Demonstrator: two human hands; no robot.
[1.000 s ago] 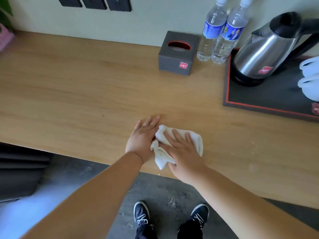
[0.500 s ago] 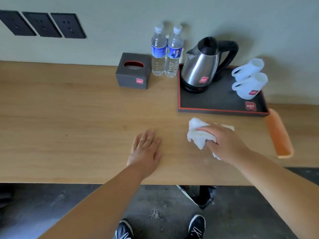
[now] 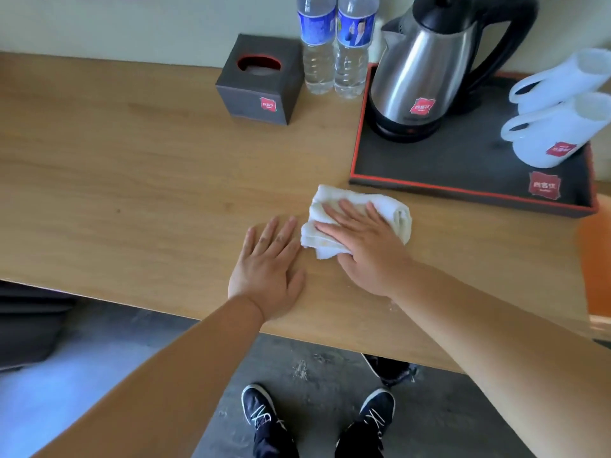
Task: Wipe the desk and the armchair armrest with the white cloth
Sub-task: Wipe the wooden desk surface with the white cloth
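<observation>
A pale wooden surface (image 3: 115, 180) is seen from above. Toward 11 o'clock, a dark grey tissue box (image 3: 261, 79) stands near the wall. The left hand (image 3: 267, 269) lies flat on the wood, fingers straight, holding nothing. Just beside it, at its 2 o'clock, the folded white cloth (image 3: 398, 218) lies on the surface under the right hand (image 3: 367, 249), whose straight fingers press it down. At 12 o'clock stand two water bottles (image 3: 318, 47). Toward 1 o'clock, a steel kettle (image 3: 420, 67) and two white mugs (image 3: 555, 130) sit on a black, red-edged tray (image 3: 463, 163).
</observation>
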